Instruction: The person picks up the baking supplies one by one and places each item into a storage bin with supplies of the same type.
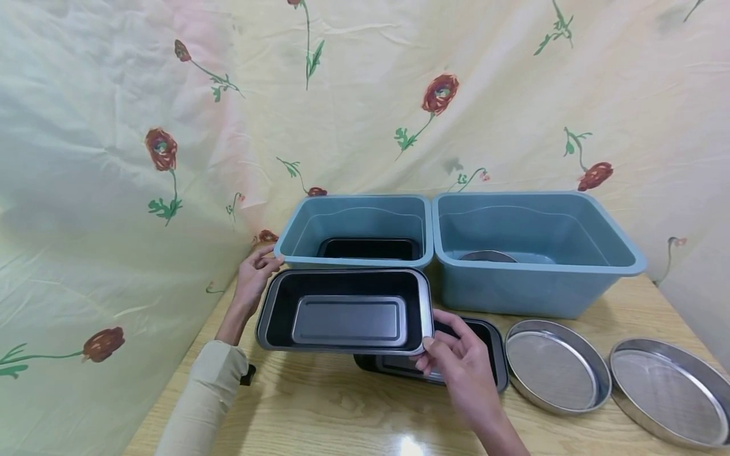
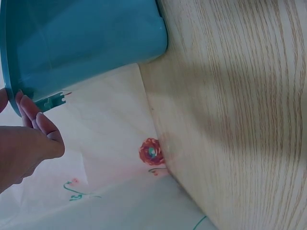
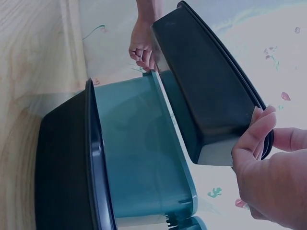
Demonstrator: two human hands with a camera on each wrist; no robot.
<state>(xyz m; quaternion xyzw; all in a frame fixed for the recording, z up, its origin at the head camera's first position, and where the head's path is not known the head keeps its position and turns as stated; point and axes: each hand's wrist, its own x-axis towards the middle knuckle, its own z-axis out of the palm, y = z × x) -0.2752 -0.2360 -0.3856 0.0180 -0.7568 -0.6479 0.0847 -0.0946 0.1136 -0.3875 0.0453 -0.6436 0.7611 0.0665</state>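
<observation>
A black loaf pan (image 1: 348, 320) hangs level above the wooden table (image 1: 319, 405), just in front of the left blue tub (image 1: 296, 234). My left hand (image 1: 253, 275) holds its left end, with the fingers close to the tub's corner rim (image 2: 81, 43). My right hand (image 1: 456, 361) grips the right end, thumb on the rim and fingers underneath. The right wrist view shows the pan (image 3: 206, 96) from below, with my right hand (image 3: 268, 163) on its near end and my left hand (image 3: 141, 48) at the far end.
Another black loaf pan (image 1: 367, 248) lies inside the left tub. The right blue tub (image 1: 513, 291) holds a round metal pan (image 1: 487, 256). A third black pan (image 1: 490, 348) sits on the table under my right hand. Two round metal sieves (image 1: 556, 367) (image 1: 670, 389) lie at the right.
</observation>
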